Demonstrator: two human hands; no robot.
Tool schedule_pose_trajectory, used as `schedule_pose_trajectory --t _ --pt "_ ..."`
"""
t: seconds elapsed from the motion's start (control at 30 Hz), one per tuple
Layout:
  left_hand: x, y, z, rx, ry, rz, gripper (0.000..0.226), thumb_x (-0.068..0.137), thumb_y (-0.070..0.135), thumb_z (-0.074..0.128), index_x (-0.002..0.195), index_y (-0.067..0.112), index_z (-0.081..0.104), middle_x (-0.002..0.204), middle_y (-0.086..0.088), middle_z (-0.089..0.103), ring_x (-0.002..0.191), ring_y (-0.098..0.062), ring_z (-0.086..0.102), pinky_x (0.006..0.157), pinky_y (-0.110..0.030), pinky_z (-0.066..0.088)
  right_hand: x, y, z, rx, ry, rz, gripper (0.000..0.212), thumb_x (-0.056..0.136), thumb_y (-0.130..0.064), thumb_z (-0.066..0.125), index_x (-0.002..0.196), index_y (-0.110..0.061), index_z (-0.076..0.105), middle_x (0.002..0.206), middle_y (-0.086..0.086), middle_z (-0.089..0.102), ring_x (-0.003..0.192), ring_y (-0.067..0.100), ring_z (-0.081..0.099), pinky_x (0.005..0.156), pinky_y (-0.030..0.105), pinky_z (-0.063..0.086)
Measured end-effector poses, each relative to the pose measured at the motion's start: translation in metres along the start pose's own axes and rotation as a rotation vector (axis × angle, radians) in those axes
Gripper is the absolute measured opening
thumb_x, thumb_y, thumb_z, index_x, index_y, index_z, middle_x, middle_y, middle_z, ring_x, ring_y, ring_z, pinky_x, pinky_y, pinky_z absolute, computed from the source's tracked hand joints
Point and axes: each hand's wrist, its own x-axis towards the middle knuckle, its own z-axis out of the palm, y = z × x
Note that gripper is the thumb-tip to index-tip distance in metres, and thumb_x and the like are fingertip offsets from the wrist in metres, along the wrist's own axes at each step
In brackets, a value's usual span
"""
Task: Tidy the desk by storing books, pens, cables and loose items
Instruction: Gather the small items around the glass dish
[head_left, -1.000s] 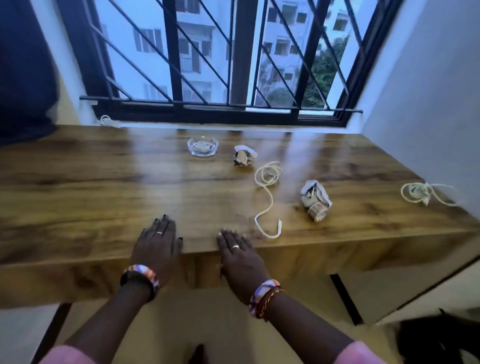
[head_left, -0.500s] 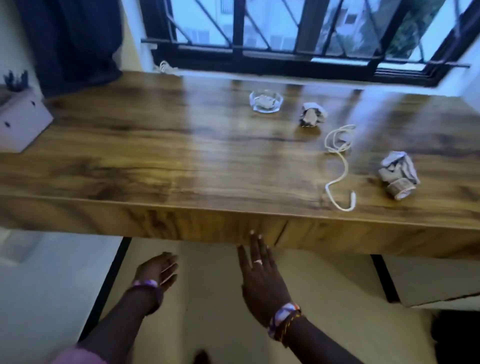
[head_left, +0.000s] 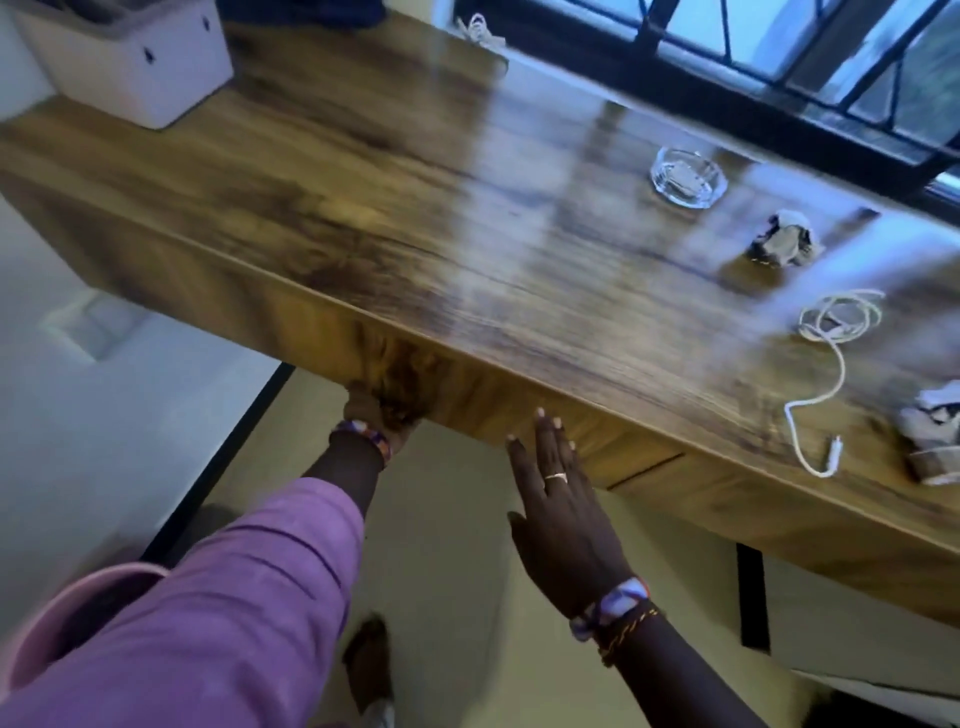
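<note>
wooden desk (head_left: 415, 218) | barred window (head_left: 779, 62) behind, daylight glare | cream floor (head_left: 457, 545) | white wall (head_left: 104, 415) left

We note a purple long sleeve (head_left: 249, 571) on our left arm, a multicoloured band (head_left: 363, 439) at that wrist, a ring (head_left: 557, 477) on our right hand (head_left: 563, 525), and patterned band plus threaded bracelets (head_left: 618, 613) there.

A white cable (head_left: 826, 358) lies on the wooden desk (head_left: 415, 218), near its front edge. One end is wound in a loose loop, and a long tail curls toward the edge. Behind the cable sits a crumpled paper ball (head_left: 782, 244). Another crumpled wad (head_left: 930, 431) lies just beside the cable's tail.
</note>
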Motion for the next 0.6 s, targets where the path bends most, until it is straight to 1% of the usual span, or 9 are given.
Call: schedule_pose_trajectory --t 0.1,0.23,0.3,0.37,0.4,0.43,0.47,0.53,0.6 --pt "-0.016 -0.004 0.003 0.023 0.031 0.029 0.061 0.097 0.054 0.017 0.141 0.018 0.038 0.146 -0.006 0.041 0.132 -0.028 0.04 0.106 -0.046 0.035 0.008 0.01 -0.005 -0.039 0.048 -0.008 0.094 0.053 -0.015 0.083 0.134 -0.004 0.038 0.146 0.022 0.029 0.136 0.035 0.02 0.103 0.049 0.03" --pt "-0.058 -0.019 -0.03 0.042 0.189 0.081 0.063 0.097 0.054 0.01 0.143 0.019 0.035 0.145 -0.006 0.041 0.132 -0.029 0.041 0.108 -0.047 0.035 0.011 0.015 -0.006 -0.04 0.022 0.014 0.09 0.055 -0.019 0.08 0.135 -0.004 0.041 0.146 0.021 0.032 0.136 0.034 0.029 0.107 0.046 0.032" --pt "-0.079 -0.026 -0.052 0.077 0.232 0.115 0.055 0.1 0.045 0.014 0.142 0.017 0.036 0.141 -0.01 0.045 0.123 -0.03 0.048 0.101 -0.043 0.044 -0.003 0.007 -0.003 -0.042 -0.004 -0.031 0.08 0.058 -0.032 0.073 0.131 -0.008 0.048 0.14 0.017 0.047 0.128 0.033 0.046 0.097 0.048 0.042" --pt "-0.102 -0.027 -0.071 0.15 0.283 0.137 0.044 0.103 0.026 0.021 0.142 0.007 0.033 0.124 -0.017 0.054 0.093 -0.026 0.056 0.071 -0.029 0.057 -0.024 -0.007 -0.005 0.014 -0.032 -0.042 0.071 0.06 -0.036 0.071 0.125 -0.014 0.053 0.126 0.01 0.061 0.11 0.026 0.063 0.082 0.04 0.054" --pt "-0.113 -0.027 -0.077 0.199 0.324 0.154 0.042 0.103 0.018 0.025 0.142 0.003 0.032 0.113 -0.017 0.056 0.085 -0.025 0.055 0.064 -0.027 0.056 -0.035 -0.014 -0.007 0.048 -0.053 -0.033 0.068 0.06 -0.036 0.073 0.121 -0.016 0.055 0.117 0.006 0.067 0.095 0.021 0.069 0.067 0.031 0.057" --pt "-0.125 -0.027 -0.079 0.267 0.37 0.166 0.042 0.102 0.015 0.028 0.142 0.001 0.031 0.114 -0.016 0.055 0.093 -0.029 0.055 0.072 -0.031 0.053 -0.042 -0.02 -0.01 0.08 -0.095 -0.016 0.064 0.06 -0.036 0.075 0.118 -0.018 0.056 0.107 0.001 0.07 0.078 0.015 0.071 0.051 0.023 0.052" --pt "-0.141 -0.03 -0.081 0.363 0.435 0.21 0.043 0.102 0.014 0.03 0.142 -0.001 0.03 0.127 -0.015 0.05 0.11 -0.033 0.052 0.087 -0.035 0.046 -0.051 -0.028 -0.018 0.103 -0.126 -0.002 0.059 0.062 -0.036 0.075 0.116 -0.02 0.055 0.098 -0.002 0.07 0.066 0.011 0.068 0.043 0.02 0.043" --pt "-0.179 -0.04 -0.083 0.643 0.605 0.465 0.043 0.097 0.011 0.041 0.137 -0.005 0.033 0.14 -0.023 0.039 0.126 -0.039 0.041 0.101 -0.041 0.034 -0.064 -0.041 -0.03 0.134 -0.167 -0.004 0.047 0.078 -0.032 0.063 0.121 -0.022 0.049 0.1 -0.003 0.066 0.071 0.015 0.066 0.049 0.025 0.039" --pt "-0.213 -0.059 -0.095 0.927 0.63 0.829 0.049 0.084 0.01 0.051 0.129 -0.006 0.038 0.13 -0.028 0.043 0.117 -0.042 0.046 0.095 -0.046 0.039 -0.079 -0.051 -0.033 0.172 -0.182 -0.016 0.041 0.089 -0.026 0.047 0.129 -0.022 0.04 0.114 0.0 0.06 0.09 0.022 0.064 0.063 0.03 0.045"
